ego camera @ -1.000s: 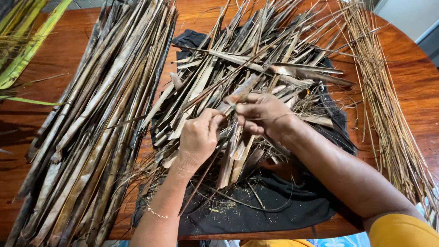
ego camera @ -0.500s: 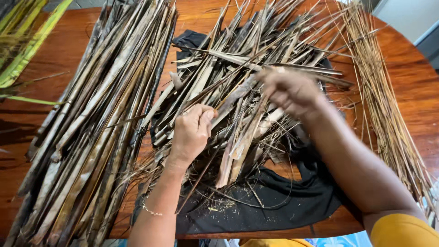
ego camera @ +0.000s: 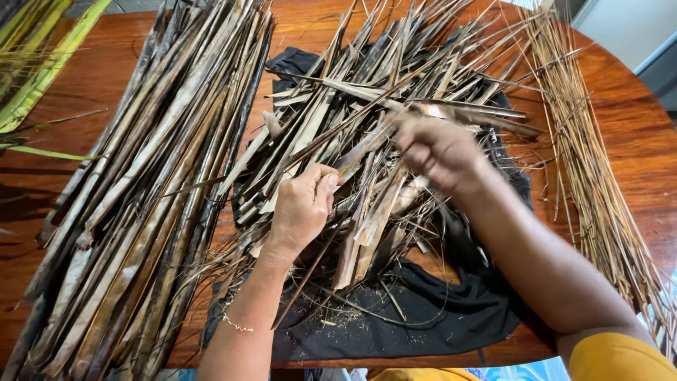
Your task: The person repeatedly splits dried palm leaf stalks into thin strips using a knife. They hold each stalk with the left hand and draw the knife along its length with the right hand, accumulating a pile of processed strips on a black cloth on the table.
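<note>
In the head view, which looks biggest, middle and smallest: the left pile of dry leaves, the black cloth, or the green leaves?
1. Left pile of dry leaves
2. Black cloth, partly covered, so unsure
3. Green leaves, cut off by the frame edge

We see bright, even daylight, soft shadows, mild sheen on the wooden table (ego camera: 620, 120); right hand (ego camera: 438, 149) motion-blurred, edges wide-angle bent.

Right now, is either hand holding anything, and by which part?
The left hand pinches a thin dry leaf strip at its near end. The right hand is blurred over the pile of dry leaf strips; whether it grips anything cannot be told.
</note>
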